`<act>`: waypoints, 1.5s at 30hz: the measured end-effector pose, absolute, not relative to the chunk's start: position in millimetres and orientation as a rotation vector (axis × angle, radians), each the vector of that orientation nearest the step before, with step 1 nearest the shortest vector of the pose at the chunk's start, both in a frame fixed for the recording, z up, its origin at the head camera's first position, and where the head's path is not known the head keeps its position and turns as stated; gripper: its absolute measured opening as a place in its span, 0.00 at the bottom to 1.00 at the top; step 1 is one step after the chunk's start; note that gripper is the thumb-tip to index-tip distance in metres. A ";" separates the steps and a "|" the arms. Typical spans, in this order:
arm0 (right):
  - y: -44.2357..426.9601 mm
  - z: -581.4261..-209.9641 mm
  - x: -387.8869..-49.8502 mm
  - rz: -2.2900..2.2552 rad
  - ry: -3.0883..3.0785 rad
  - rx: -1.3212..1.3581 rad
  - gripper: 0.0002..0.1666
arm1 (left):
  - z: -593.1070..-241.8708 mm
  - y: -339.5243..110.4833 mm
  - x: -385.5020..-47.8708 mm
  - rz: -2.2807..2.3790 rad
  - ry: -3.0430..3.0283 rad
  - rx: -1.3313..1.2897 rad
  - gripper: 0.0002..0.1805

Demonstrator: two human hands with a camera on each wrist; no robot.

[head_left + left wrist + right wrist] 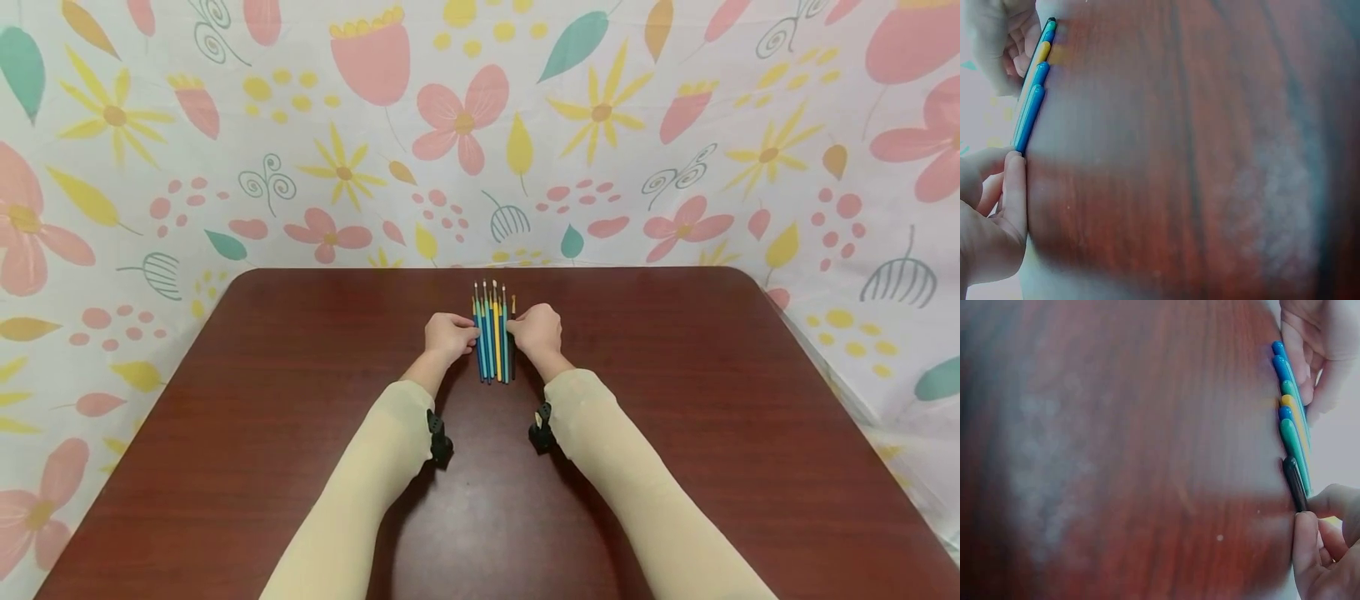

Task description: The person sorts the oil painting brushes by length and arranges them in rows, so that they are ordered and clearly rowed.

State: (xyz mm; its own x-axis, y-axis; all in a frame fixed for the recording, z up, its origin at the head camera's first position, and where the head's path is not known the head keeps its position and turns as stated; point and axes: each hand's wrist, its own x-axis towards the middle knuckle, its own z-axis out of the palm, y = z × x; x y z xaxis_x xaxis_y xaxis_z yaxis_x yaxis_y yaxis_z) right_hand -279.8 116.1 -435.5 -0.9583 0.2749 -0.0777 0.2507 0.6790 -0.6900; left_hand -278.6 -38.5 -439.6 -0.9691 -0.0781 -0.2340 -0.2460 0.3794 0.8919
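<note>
A row of slim paintbrushes (492, 342) lies side by side near the far edge of the table, bristles pointing away. Their handles are blue, green, yellow and black. At the row's left side my left hand (450, 335) has thumb and finger pinched at the outer blue paintbrush (1030, 119). On the opposite side my right hand (537, 330) pinches the black paintbrush (1295, 482), which lies slightly apart from the others. The fingertips partly cover the middle of both outer handles.
The dark red-brown wooden table (300, 400) extends around the brushes. A white cloth (480, 208) printed with flowers and leaves hangs behind it. Small black devices (440, 440) are strapped at both sleeve cuffs.
</note>
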 end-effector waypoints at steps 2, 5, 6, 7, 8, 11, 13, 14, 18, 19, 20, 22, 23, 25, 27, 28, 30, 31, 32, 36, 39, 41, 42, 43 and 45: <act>115.6 -435.0 -280.2 1.165 -2.850 -0.453 0.15 | -440.6 -38.2 -279.0 1.645 2.481 -0.295 0.12; 114.8 -433.4 -280.6 1.185 -2.854 -0.469 0.16 | -441.1 -38.5 -279.2 1.645 2.483 -0.298 0.11; 114.5 -432.7 -280.6 1.189 -2.857 -0.474 0.16 | -441.1 -38.6 -279.3 1.645 2.483 -0.297 0.11; 114.2 -432.0 -280.4 1.187 -2.861 -0.479 0.16 | -441.0 -38.6 -279.2 1.645 2.482 -0.296 0.11; 113.9 -431.3 -280.3 1.183 -2.865 -0.485 0.15 | -440.9 -38.7 -279.1 1.645 2.482 -0.292 0.11; 113.5 -430.5 -280.1 1.133 -2.889 -0.479 0.14 | -440.9 -38.8 -278.9 1.646 2.481 -0.283 0.11; 113.4 -430.3 -280.1 1.100 -2.904 -0.471 0.15 | -441.0 -38.9 -278.7 1.645 2.487 -0.278 0.11; 113.3 -430.6 -280.2 1.087 -2.911 -0.465 0.16 | -441.1 -39.0 -278.4 1.645 2.491 -0.276 0.11; 113.7 -431.1 -280.9 1.082 -2.919 -0.472 0.18 | -441.0 -38.7 -277.0 1.641 2.497 -0.275 0.11; 114.3 -431.2 -280.7 1.092 -2.915 -0.484 0.17 | -441.4 -38.5 -276.6 1.639 2.496 -0.275 0.11; 115.1 -431.2 -280.4 1.108 -2.910 -0.499 0.17 | -442.1 -38.2 -276.5 1.635 2.494 -0.274 0.11; 117.2 -431.2 -279.3 1.146 -2.892 -0.523 0.16 | -443.5 -37.5 -276.3 1.629 2.492 -0.271 0.11; 118.4 -431.2 -278.9 1.162 -2.882 -0.532 0.15 | -444.1 -37.2 -276.3 1.628 2.492 -0.269 0.11; 120.3 -431.7 -279.1 1.197 -2.867 -0.537 0.15 | -444.4 -37.1 -276.3 1.629 2.494 -0.263 0.12; 121.0 -431.9 -280.3 1.222 -2.851 -0.536 0.15 | -443.3 -37.6 -276.4 1.637 2.496 -0.258 0.12; 121.1 -431.9 -281.4 1.230 -2.847 -0.534 0.15 | -442.4 -38.1 -276.4 1.641 2.498 -0.254 0.12; 120.9 -431.7 -284.0 1.257 -2.839 -0.537 0.15 | -440.3 -39.2 -276.4 1.649 2.500 -0.248 0.12; 121.1 -431.5 -284.5 1.271 -2.835 -0.540 0.15 | -440.0 -39.5 -276.3 1.652 2.500 -0.246 0.12; 121.4 -431.4 -284.9 1.286 -2.828 -0.548 0.14 | -439.7 -39.6 -276.1 1.653 2.500 -0.244 0.12; 124.3 -431.0 -284.4 1.375 -2.791 -0.577 0.13 | -440.1 -39.7 -275.8 1.648 2.496 -0.235 0.12; 128.0 -429.3 -283.3 1.457 -2.751 -0.577 0.14 | -441.9 -39.7 -276.1 1.636 2.502 -0.230 0.12; 130.9 -427.4 -283.2 1.508 -2.722 -0.571 0.15 | -443.1 -39.7 -276.7 1.634 2.506 -0.227 0.12; 132.5 -426.3 -283.3 1.530 -2.709 -0.565 0.15 | -443.6 -39.7 -277.1 1.633 2.510 -0.226 0.12; 134.1 -425.0 -283.5 1.547 -2.698 -0.562 0.15 | -444.2 -39.8 -277.5 1.632 2.513 -0.224 0.12; 137.7 -422.5 -284.0 1.591 -2.669 -0.560 0.15 | -444.7 -39.8 -278.0 1.634 2.516 -0.219 0.12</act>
